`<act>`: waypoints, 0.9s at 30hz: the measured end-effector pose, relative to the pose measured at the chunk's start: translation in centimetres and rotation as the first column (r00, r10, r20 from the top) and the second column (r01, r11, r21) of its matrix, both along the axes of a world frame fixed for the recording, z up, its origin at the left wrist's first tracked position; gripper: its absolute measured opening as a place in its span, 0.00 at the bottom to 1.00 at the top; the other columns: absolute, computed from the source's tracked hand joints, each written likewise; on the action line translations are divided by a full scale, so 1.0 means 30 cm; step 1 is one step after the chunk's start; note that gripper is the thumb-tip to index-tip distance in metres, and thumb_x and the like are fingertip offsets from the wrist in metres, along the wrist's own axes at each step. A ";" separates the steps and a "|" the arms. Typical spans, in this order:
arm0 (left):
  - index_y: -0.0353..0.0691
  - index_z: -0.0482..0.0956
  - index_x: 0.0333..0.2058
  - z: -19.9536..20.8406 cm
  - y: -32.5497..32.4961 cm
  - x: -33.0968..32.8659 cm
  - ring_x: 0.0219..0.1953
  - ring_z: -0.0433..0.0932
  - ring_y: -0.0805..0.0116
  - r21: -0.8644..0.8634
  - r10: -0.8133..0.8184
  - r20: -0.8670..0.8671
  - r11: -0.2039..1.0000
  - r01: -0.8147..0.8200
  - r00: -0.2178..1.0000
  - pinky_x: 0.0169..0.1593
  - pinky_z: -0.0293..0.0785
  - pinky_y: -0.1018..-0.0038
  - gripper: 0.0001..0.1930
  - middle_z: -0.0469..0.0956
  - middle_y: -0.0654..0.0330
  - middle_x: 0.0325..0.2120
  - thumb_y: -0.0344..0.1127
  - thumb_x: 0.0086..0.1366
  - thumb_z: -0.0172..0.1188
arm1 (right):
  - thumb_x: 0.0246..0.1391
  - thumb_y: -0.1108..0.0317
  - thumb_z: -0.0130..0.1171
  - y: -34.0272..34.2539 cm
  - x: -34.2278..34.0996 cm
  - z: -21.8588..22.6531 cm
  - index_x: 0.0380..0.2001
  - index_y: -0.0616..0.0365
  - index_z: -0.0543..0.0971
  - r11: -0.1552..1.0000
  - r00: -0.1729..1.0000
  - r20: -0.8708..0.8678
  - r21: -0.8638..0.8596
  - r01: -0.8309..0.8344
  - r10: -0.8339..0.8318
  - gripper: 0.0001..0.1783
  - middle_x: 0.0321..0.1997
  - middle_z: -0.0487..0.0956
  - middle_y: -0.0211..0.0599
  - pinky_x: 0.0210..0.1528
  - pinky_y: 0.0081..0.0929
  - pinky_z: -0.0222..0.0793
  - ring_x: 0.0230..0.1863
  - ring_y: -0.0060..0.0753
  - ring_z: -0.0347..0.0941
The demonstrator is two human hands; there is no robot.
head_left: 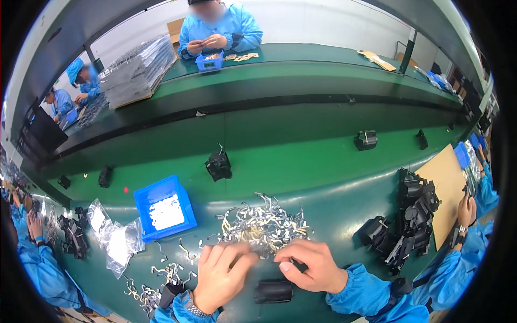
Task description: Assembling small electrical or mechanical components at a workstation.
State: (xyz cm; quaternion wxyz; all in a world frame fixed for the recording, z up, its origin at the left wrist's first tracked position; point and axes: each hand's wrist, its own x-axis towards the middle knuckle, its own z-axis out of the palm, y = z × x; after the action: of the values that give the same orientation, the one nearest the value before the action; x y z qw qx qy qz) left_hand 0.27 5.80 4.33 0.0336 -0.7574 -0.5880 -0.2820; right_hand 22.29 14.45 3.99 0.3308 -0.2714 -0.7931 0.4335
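Note:
A heap of small bent metal-and-plastic pieces (261, 223), silver, white and pale yellow, lies on the green work surface before me. My left hand (223, 274) is at the heap's near left edge, fingers curled and slightly blurred, their tips toward the pieces. Facing it, my right hand (315, 265) has thumb and forefinger drawn together at the near right edge. Whatever is in either hand is too small or hidden to make out. Between my wrists a black moulded plastic housing (274, 291) rests on the table, apart from both hands.
A blue bin (188, 207) of white parts stands left of the heap, beside clear plastic bags (119, 242). More loose bent pieces (144, 296) lie near my left wrist. Black housings (414, 215) are piled at right by cardboard (442, 188). Others dot the green belt (291, 145); co-workers sit around.

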 end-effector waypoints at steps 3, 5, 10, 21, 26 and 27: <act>0.52 0.85 0.38 -0.001 -0.015 -0.003 0.43 0.78 0.63 -0.022 0.005 -0.009 1.000 -0.005 1.000 0.44 0.67 0.64 0.15 0.80 0.70 0.41 0.30 0.51 0.74 | 0.59 0.67 0.69 0.003 -0.018 -0.002 0.38 0.57 0.84 0.993 0.998 -0.033 0.103 -0.050 0.053 0.07 0.34 0.83 0.37 0.39 0.33 0.78 0.33 0.40 0.82; 0.52 0.85 0.38 0.007 -0.017 0.004 0.43 0.78 0.63 -0.024 -0.004 -0.012 1.000 0.003 1.000 0.44 0.66 0.64 0.15 0.80 0.70 0.41 0.30 0.51 0.74 | 0.58 0.67 0.71 0.005 -0.022 0.001 0.36 0.56 0.84 0.975 0.996 0.032 0.204 -0.091 0.086 0.07 0.33 0.83 0.35 0.38 0.33 0.77 0.32 0.39 0.80; 0.53 0.85 0.40 -0.011 -0.011 0.013 0.43 0.77 0.62 0.149 -0.001 0.163 0.989 -0.023 0.987 0.42 0.67 0.63 0.17 0.80 0.69 0.40 0.33 0.50 0.78 | 0.56 0.69 0.73 -0.008 -0.021 -0.016 0.32 0.57 0.85 0.991 0.998 0.057 0.123 -0.044 0.037 0.06 0.28 0.83 0.32 0.32 0.31 0.74 0.27 0.33 0.77; 0.49 0.89 0.35 -0.020 -0.033 0.037 0.35 0.79 0.68 0.225 -0.097 0.194 0.973 0.052 0.976 0.36 0.68 0.70 0.14 0.83 0.71 0.34 0.36 0.48 0.80 | 0.58 0.70 0.73 -0.048 -0.011 -0.015 0.33 0.58 0.88 0.954 0.996 -0.085 -0.299 -0.003 -0.024 0.04 0.25 0.81 0.29 0.25 0.22 0.63 0.22 0.19 0.69; 0.49 0.89 0.36 -0.023 -0.031 0.048 0.33 0.80 0.69 0.260 -0.078 0.257 0.966 0.009 0.963 0.36 0.67 0.72 0.14 0.84 0.71 0.33 0.33 0.48 0.78 | 0.58 0.71 0.72 -0.041 -0.010 -0.006 0.34 0.58 0.87 0.968 0.998 -0.062 -0.249 -0.036 0.022 0.03 0.26 0.82 0.29 0.25 0.21 0.64 0.24 0.20 0.72; 0.48 0.89 0.36 -0.022 -0.035 0.045 0.32 0.80 0.69 0.257 -0.089 0.239 0.966 0.025 0.967 0.35 0.67 0.72 0.14 0.85 0.71 0.33 0.33 0.48 0.78 | 0.58 0.71 0.72 -0.045 -0.011 -0.002 0.34 0.58 0.87 0.981 0.999 -0.043 -0.193 -0.010 0.002 0.04 0.27 0.82 0.30 0.26 0.22 0.66 0.25 0.21 0.73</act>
State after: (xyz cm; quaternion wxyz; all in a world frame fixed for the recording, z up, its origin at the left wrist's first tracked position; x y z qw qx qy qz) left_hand 1.62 4.75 3.68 0.0475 -0.7224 -0.5247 -0.4478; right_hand 21.96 13.10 3.95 0.3184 -0.2905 -0.7407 0.5153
